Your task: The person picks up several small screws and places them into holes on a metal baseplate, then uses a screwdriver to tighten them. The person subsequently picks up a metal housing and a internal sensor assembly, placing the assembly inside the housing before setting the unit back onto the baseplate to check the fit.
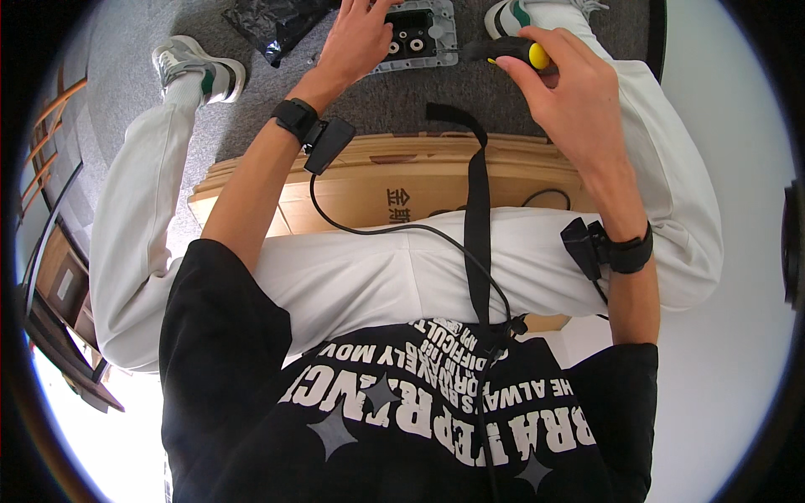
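Right grip [579,92]: yours is closed around the black-and-yellow handle of a screwdriver [510,52], thumb on the near side.
Screwdriver shaft: it points left from your right grip, its end at the right side of a grey housing [446,29]; whether the tip touches, you cannot tell.
Housing: it lies on the carpeted floor [277,105], left of your right grip and beneath the fingers of your left grip [359,40], with a black inside and round fittings; its far part is cut off.
Left grip: your hand lies over the housing's left side; the fingertips run to the upper edge of view, so you cannot tell whether they pinch anything.
Black plastic bag [272,27]: on the floor, left of your left grip.
Cardboard stack [352,197]: nearer your body than both grips.
Black strap [478,193]: hanging between your forearms, nearer you than the grips.
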A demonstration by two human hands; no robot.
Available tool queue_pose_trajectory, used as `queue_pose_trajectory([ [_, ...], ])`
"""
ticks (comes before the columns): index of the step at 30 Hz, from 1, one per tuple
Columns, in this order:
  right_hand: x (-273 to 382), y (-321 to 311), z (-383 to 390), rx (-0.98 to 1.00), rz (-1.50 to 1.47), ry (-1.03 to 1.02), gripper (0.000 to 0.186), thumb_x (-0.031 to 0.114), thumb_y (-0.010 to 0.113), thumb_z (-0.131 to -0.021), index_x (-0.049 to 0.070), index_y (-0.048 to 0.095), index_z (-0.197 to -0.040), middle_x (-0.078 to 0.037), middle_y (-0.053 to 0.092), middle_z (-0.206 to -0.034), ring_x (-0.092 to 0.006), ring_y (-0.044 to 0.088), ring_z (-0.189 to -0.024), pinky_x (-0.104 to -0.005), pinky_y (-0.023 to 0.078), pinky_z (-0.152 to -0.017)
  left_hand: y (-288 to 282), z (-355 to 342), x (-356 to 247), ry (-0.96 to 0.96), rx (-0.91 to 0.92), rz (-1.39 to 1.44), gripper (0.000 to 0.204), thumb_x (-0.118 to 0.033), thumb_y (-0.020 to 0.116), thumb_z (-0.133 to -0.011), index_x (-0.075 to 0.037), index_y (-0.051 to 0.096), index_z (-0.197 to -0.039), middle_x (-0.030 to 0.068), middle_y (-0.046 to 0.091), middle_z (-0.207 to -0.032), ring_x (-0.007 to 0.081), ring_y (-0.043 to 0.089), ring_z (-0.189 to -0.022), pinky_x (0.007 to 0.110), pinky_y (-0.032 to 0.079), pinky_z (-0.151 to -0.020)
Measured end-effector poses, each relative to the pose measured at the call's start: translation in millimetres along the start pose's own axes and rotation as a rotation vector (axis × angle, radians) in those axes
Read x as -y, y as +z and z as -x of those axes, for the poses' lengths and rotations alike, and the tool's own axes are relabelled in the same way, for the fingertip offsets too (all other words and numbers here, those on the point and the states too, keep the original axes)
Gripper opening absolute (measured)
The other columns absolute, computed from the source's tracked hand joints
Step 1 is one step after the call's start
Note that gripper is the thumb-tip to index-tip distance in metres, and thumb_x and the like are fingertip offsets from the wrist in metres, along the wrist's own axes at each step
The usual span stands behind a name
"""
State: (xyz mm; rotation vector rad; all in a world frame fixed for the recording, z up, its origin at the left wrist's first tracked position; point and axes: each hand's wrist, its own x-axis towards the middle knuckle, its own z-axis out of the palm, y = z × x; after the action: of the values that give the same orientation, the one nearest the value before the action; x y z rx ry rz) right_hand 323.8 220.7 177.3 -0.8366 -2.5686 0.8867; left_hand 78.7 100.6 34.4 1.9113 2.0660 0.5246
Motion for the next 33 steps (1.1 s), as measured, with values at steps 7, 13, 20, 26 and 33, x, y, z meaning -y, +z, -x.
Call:
queue_pose_trajectory([
  [7,0.0,0.0,-0.6,0.007,0.021,-0.025,0.037,0.023,0.081,-0.082,-0.004,0.069,-0.104,-0.013,0.066,-0.085,-0.0271,0.064,-0.065,-0.0342,0.051,-0.062,-3.2,-1.6,-14.2,-0.02,-0.016,0.149,0.027,0.0,0.054,-0.088,-0.004,0.057,-0.114,0.0161,0.05,-0.11,0.0376,0.048,-0.104,0.047,0.042,-0.092],
  [13,9.2,-2.2,-6.0,0.066,0.211,-0.057,0.038,0.033,0.077,-0.086,-0.002,0.069,-0.101,-0.013,0.066,-0.083,-0.0285,0.065,-0.066,-0.0336,0.052,-0.063,-12.5,-17.9,-30.6,0.025,-0.047,0.337,0.022,0.004,0.051,-0.088,-0.005,0.061,-0.106,0.0144,0.053,-0.102,0.0364,0.051,-0.099,0.045,0.043,-0.086],
  [20,40.5,4.4,-38.9,0.24,0.43,-0.037,0.035,0.038,0.069,-0.09,0.004,0.062,-0.087,-0.013,0.067,-0.079,-0.0307,0.067,-0.068,-0.0391,0.052,-0.058,-15.7,-24.5,-19.0,-0.046,-0.183,0.348,0.017,0.001,0.051,-0.091,-0.003,0.062,-0.104,0.0148,0.055,-0.098,0.0355,0.053,-0.096,0.044,0.044,-0.085],
  [26,32.9,6.6,-37.9,0.134,0.057,-0.381,0.029,0.024,0.065,-0.096,0.003,0.066,-0.116,-0.015,0.064,-0.085,-0.0305,0.064,-0.072,-0.0386,0.052,-0.064,-29.8,-24.4,-6.3,-0.102,-0.236,0.431,0.014,-0.002,0.052,-0.093,-0.003,0.064,-0.101,0.0148,0.058,-0.095,0.0353,0.056,-0.095,0.042,0.047,-0.085],
  [33,30.3,10.4,-33.9,0.141,-0.014,-0.224,0.044,0.017,0.053,-0.101,0.005,0.048,-0.143,-0.022,0.064,-0.11,-0.0371,0.065,-0.097,-0.0416,0.052,-0.079,-29.8,-19.9,-12.0,-0.102,0.412,0.811,0.035,-0.028,0.065,-0.097,-0.013,0.062,-0.128,0.0075,0.054,-0.117,0.0235,0.052,-0.106,0.038,0.048,-0.088],
])
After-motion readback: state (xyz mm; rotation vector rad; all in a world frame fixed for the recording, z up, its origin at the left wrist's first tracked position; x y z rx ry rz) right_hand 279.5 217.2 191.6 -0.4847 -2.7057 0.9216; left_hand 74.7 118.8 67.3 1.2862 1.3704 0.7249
